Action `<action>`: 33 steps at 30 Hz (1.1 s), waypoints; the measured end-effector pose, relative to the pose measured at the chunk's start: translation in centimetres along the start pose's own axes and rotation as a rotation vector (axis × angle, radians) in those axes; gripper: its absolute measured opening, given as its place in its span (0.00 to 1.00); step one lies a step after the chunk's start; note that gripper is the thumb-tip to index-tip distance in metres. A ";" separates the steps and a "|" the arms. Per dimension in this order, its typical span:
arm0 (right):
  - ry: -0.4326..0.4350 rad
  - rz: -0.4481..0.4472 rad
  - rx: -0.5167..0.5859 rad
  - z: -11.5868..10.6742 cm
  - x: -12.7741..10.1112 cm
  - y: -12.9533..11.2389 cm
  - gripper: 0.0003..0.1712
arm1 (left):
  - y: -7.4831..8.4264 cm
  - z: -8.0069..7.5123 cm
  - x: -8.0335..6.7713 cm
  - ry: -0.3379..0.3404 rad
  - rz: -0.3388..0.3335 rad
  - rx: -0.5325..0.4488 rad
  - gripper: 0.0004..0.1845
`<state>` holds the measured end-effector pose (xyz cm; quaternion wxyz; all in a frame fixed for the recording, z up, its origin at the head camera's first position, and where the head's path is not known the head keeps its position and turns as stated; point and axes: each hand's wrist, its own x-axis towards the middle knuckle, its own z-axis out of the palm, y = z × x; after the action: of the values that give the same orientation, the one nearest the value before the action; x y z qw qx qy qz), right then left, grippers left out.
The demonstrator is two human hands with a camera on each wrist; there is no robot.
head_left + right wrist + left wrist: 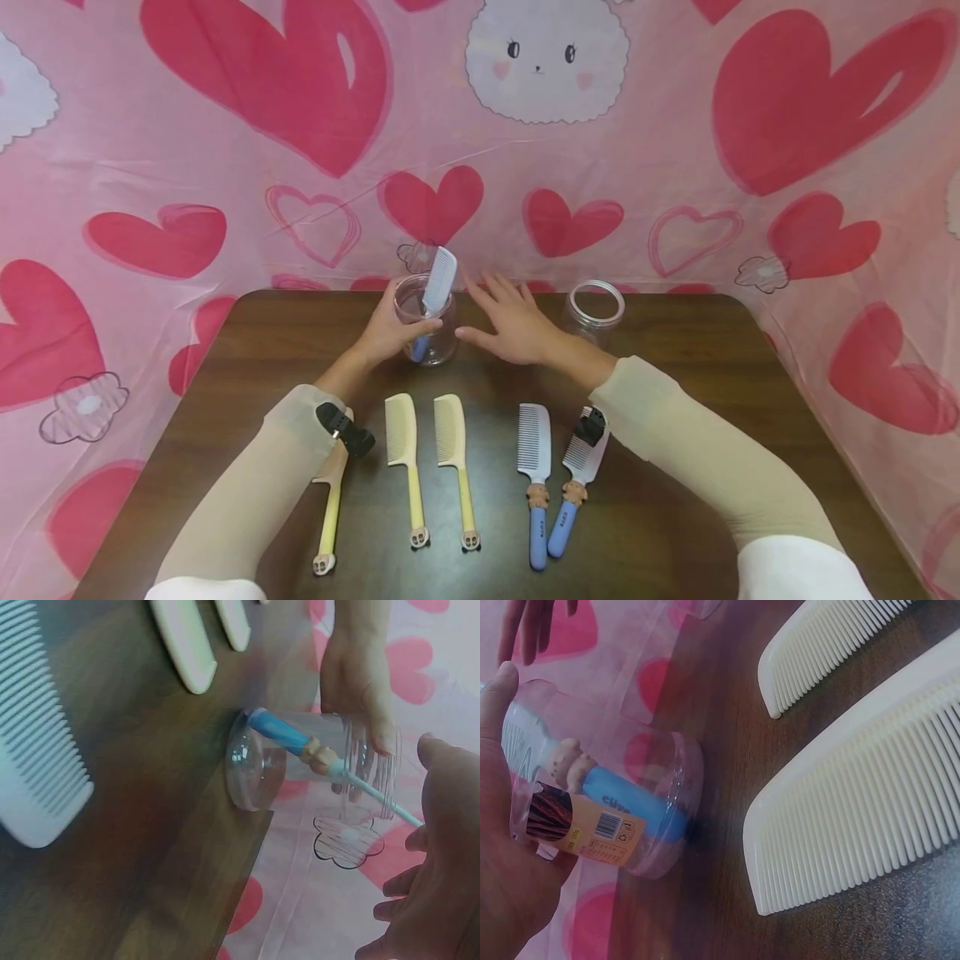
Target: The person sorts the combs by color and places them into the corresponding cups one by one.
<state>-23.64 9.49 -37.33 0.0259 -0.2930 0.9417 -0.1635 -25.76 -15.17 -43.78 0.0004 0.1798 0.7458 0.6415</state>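
Left grip (392, 332) clasps a jar (444, 340), a comb (439, 283) leaning inside; right grip (517, 327), fingers spread, hovers beside it. Insertion seems done, next calling for release.

Downward head view, close wrist views, shared jar (445, 345)

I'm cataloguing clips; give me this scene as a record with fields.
Left hand: grips a transparent round jar
In that jar: lavender comb, blue handle down
Right hand: fingers outstretched beside it, holding nothing
Second round transparent jar: further right
On table: three cream combs with yellow handles, two lavender combs with blue handles
Surface: brown wood-grain table
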 end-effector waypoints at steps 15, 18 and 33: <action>-0.060 -0.108 -0.089 1.6 -7.3 1.6 0.49 | -0.2 -0.2 -0.2 0.015 -0.038 0.041 0.45; -0.065 -0.106 -0.074 1.9 -8.9 2.1 0.49 | -0.8 -0.2 -0.1 0.021 -0.029 0.046 0.45; -0.067 -0.038 -0.022 4.4 -15.6 5.5 0.46 | -0.9 -0.6 -0.2 0.020 -0.041 0.030 0.46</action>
<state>-13.04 21.21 -43.97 0.0512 -0.3165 0.9362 -0.1439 -25.95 -15.93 -44.55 0.0031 0.1580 0.7588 0.6319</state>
